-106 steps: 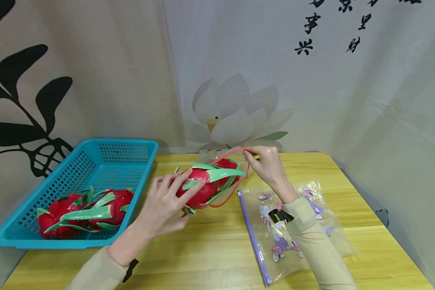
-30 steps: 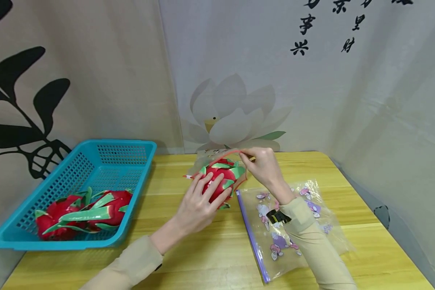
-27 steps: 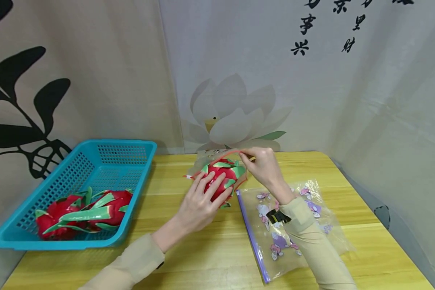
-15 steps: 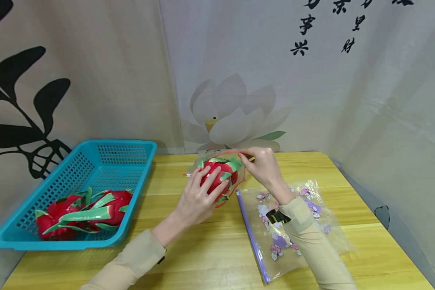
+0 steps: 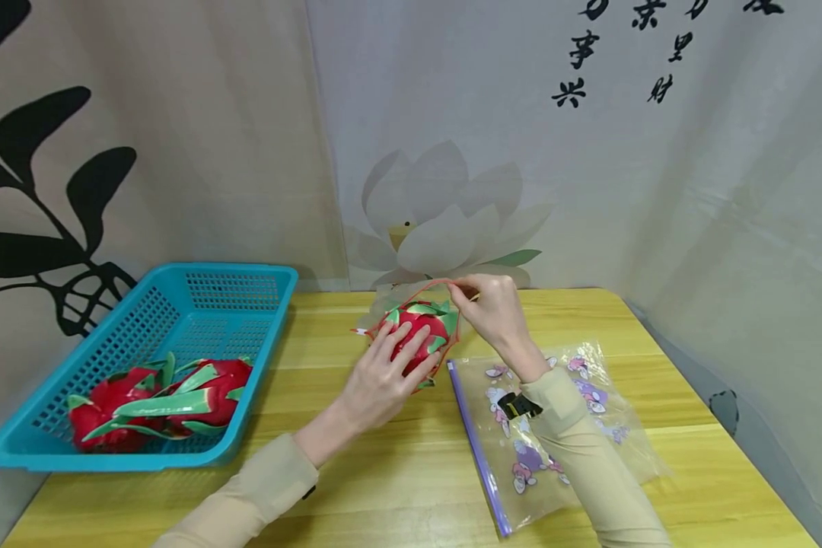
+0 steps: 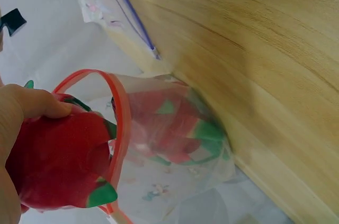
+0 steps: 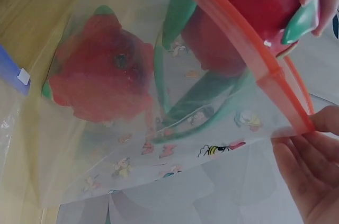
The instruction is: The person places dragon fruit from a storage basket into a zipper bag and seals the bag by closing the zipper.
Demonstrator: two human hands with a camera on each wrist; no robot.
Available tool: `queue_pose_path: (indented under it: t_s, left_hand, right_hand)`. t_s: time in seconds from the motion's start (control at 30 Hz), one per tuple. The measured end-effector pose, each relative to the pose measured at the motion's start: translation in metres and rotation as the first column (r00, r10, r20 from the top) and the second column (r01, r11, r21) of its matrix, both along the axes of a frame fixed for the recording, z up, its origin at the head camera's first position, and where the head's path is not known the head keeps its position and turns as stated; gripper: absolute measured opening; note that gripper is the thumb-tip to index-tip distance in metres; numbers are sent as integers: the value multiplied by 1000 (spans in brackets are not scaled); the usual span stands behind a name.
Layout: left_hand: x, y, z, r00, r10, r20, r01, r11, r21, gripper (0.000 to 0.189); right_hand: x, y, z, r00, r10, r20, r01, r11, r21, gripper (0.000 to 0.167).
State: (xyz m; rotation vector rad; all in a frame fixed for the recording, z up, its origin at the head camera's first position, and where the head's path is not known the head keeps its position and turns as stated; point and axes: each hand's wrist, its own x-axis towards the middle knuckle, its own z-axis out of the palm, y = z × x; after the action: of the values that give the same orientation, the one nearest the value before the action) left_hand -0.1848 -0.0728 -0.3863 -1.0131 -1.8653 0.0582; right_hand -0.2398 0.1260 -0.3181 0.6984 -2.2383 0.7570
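Note:
My left hand (image 5: pixel 377 384) grips a red dragon fruit (image 6: pixel 66 155) with green scales, fingers spread over its top. The fruit sits partway through the mouth of a clear zip bag (image 7: pixel 233 23) edged in orange-red. At the bag's far right corner, my right hand (image 5: pixel 495 310) pinches that edge between thumb and fingers, holding the mouth wide. Inside, a second dragon fruit (image 7: pixel 106 70) lies deeper, seen through the printed plastic in both wrist views.
On the left stands a blue perforated basket (image 5: pixel 284 304) with two more dragon fruits (image 5: pixel 205 396). A flat clear bag (image 5: pixel 520 426) with a purple zip and cartoon prints lies at the right, under my right forearm. A printed curtain (image 5: pixel 452 114) hangs behind the wooden table (image 5: pixel 356 495).
My left hand has moved right over these seconds, bringing the dragon fruit from left of the bag into its mouth. Lately the fruit shifts slightly there; my right hand keeps its pinch.

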Motion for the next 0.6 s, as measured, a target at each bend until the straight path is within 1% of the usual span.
queue_pose_path:
  t_s: [0.17, 0.27, 0.4, 0.5, 0.6]
  left_hand:
    - [1, 0, -2, 1000, 5, -30, -7, 998, -69, 32]
    - [1, 0, -3, 998, 6, -59, -12, 994, -104, 39]
    - [2, 0, -4, 996, -4, -92, -8, 992, -130, 45]
    - [4, -1, -4, 994, -12, -104, -4, 988, -152, 44]
    - [4, -1, -4, 995, -20, -96, 5, 987, -158, 42]
  right_hand:
    - [-2, -2, 0, 999, -41, -8, 41, 999, 1, 13]
    - [-3, -4, 1, 998, -66, -7, 66, 998, 1, 15]
    - [-3, -5, 2, 996, -94, 9, 94, 996, 1, 18]
    - [-4, -6, 3, 995, -102, 19, 102, 995, -1, 20]
    - [-4, -7, 3, 995, -102, 22, 102, 995, -1, 21]
